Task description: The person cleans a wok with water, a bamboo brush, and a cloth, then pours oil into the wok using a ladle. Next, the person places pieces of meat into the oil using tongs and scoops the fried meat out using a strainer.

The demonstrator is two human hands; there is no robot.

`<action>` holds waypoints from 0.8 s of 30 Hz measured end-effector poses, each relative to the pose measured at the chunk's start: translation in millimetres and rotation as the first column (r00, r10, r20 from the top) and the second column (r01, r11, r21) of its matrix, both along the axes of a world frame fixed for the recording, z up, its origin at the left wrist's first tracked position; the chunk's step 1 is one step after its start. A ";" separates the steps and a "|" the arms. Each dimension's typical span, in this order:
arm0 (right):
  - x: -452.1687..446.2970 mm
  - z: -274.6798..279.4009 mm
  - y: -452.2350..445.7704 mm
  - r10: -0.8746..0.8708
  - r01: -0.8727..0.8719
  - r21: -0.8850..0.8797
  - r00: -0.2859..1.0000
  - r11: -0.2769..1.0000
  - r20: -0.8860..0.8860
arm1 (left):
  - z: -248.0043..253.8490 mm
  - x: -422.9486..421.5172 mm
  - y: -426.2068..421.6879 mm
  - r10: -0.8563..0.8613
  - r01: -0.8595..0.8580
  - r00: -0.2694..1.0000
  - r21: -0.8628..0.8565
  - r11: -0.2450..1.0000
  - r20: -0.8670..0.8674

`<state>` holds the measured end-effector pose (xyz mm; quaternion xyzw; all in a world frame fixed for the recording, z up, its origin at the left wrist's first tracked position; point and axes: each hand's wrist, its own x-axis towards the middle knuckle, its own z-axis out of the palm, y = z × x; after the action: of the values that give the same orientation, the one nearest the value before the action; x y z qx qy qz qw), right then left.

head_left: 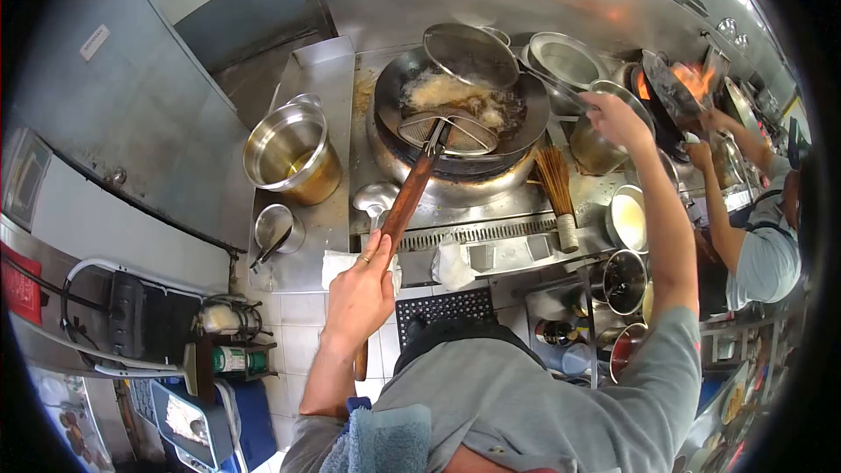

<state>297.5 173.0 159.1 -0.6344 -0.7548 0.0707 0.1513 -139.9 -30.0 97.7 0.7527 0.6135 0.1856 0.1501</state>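
Observation:
My left hand (359,298) is closed around the long wooden handle of a wire skimmer (469,134). The skimmer's round head is over the near side of a large wok (533,123). Pale battered-looking food (442,89) sits in bubbling oil in that wok. At the far side, a round strainer (471,54) is tilted above the oil. Its long metal handle reaches to my right hand (619,120), whose fingers are wrapped around it. Below the wok, a metal ladle (376,197) lies on the counter near the wooden handle.
A deep steel pot (328,171) and small pot (279,229) stand left. A bamboo brush (554,184), a pot (596,144) and a bowl of pale liquid (628,217) are right. Beyond, a co-worker (762,254) handles a wok (670,92) beside flames.

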 end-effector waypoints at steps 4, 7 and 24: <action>-20.7 -25.0 30.8 -0.037 0.032 -0.036 0.992 0.999 -0.121 | -3.2 1.1 1.9 0.007 -0.007 1.000 0.000 1.000 -0.012; -21.4 -26.2 35.2 0.012 -0.020 -0.093 0.996 0.995 -0.084 | -2.0 3.7 3.6 0.021 -0.022 1.000 -0.012 1.000 -0.020; -12.9 122.7 -82.3 0.124 -0.127 -0.025 0.878 0.992 0.463 | -40.9 19.5 29.6 -0.069 0.074 0.996 0.081 0.994 -0.053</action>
<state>284.7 90.7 281.8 -0.5823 -0.8086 -0.0754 -0.0361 -120.4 -0.4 56.8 0.7842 0.5815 0.1866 0.1101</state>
